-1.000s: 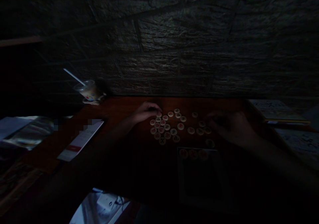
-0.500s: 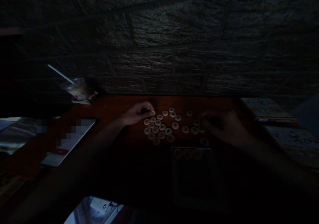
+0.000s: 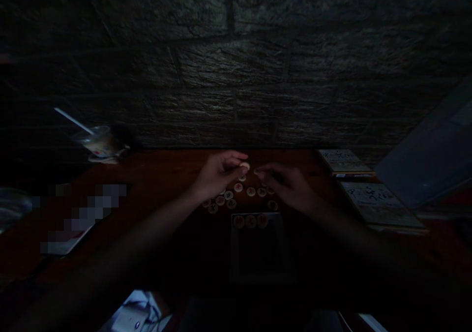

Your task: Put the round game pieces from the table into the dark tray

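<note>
Pinching a pale disc (image 3: 245, 166), the left hand (image 3: 218, 175) hovers near scattered pieces (image 3: 251, 192). The right hand (image 3: 293, 187) has fingertips at a second disc (image 3: 256, 171), its grip unclear.

Red marks colour 3 pale round pieces (image 3: 250, 221).

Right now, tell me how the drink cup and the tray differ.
The cup is round and upright; the tray is rectangular and flat.
The cup has a pale straw sticking out; the tray holds three round game pieces along its far edge.
The cup stands near the wall; the tray lies nearer the person.
Both are dimly lit.
</note>
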`<state>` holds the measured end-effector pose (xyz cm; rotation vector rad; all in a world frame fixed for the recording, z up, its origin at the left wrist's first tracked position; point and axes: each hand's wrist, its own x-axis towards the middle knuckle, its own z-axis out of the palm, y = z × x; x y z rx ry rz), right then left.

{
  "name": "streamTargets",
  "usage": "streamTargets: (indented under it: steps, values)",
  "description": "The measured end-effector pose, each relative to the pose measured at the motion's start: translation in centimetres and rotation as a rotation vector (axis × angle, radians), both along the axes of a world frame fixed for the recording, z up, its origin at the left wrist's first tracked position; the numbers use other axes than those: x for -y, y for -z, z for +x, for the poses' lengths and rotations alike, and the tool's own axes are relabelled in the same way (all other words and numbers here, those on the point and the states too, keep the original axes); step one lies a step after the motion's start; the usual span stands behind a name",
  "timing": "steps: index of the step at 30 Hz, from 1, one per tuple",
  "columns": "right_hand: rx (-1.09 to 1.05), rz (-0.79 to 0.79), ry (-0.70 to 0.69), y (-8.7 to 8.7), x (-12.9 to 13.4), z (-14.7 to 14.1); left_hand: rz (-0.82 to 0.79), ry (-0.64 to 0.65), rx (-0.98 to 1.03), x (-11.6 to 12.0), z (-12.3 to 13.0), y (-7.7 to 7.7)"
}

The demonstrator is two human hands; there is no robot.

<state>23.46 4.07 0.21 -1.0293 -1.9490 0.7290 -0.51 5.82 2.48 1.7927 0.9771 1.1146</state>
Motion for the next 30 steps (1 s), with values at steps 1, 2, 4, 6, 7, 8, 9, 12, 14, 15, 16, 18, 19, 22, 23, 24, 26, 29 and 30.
streamTargets:
  steps: [1,2,4,6,7,8,9,12,14,15,16,18,19,22,23,24,26,29,30]
  values:
    - [-0.022,0.001,-0.001,0.0,0.2,-0.2,-0.026,0.011,0.014,0.3,1.0,0.1]
    - [-0.044,0.006,0.0,-0.1,0.3,-0.4,-0.042,0.001,0.034,0.4,1.7,0.4]
    - [-0.103,0.013,0.002,0.0,0.3,-0.6,-0.075,-0.035,0.085,0.6,2.4,1.2]
    - [-0.16,0.006,-0.003,0.2,0.3,-0.6,-0.113,-0.065,0.121,0.7,2.4,2.1]
    - [-0.177,-0.007,-0.012,0.4,0.2,-0.6,-0.137,-0.067,0.13,0.9,2.2,2.5]
    - [-0.186,-0.026,-0.027,0.5,0.2,-0.7,-0.161,-0.059,0.14,1.0,2.0,2.8]
    - [-0.196,-0.048,-0.049,0.5,0.3,-0.7,-0.18,-0.04,0.149,1.2,1.8,3.1]
    - [-0.235,-0.115,-0.13,0.5,0.7,-0.9,-0.192,0.019,0.16,1.8,1.5,3.4]
    - [-0.244,-0.14,-0.128,0.4,1.0,-1.0,-0.177,0.035,0.135,2.1,1.5,3.3]
    - [-0.245,-0.147,-0.114,0.3,1.1,-1.0,-0.163,0.041,0.12,2.2,1.5,3.3]
    - [-0.25,-0.162,-0.109,0.3,1.1,-1.0,-0.151,0.047,0.113,2.2,1.5,3.2]
    - [-0.28,-0.202,-0.097,0.4,1.1,-1.0,-0.142,0.063,0.127,2.2,1.5,3.1]
    - [-0.294,-0.226,-0.082,0.4,1.0,-1.0,-0.147,0.068,0.141,2.1,1.5,3.0]
    - [-0.308,-0.289,-0.02,0.3,1.0,-1.1,-0.139,0.069,0.137,2.0,1.4,3.0]
    - [-0.309,-0.304,-0.003,0.2,1.0,-1.2,-0.131,0.078,0.143,2.0,1.4,3.0]
    - [-0.307,-0.315,0.006,0.1,1.1,-1.2,-0.122,0.089,0.151,2.0,1.4,3.0]
    - [-0.3,-0.317,0.008,-0.1,1.4,-1.4,-0.105,0.106,0.174,2.1,1.5,3.0]
    - [-0.304,-0.298,-0.002,-0.3,1.8,-1.6,-0.066,0.106,0.171,2.4,1.8,3.0]
    - [-0.315,-0.29,-0.005,-0.3,1.9,-1.7,-0.041,0.105,0.169,2.5,1.9,3.1]
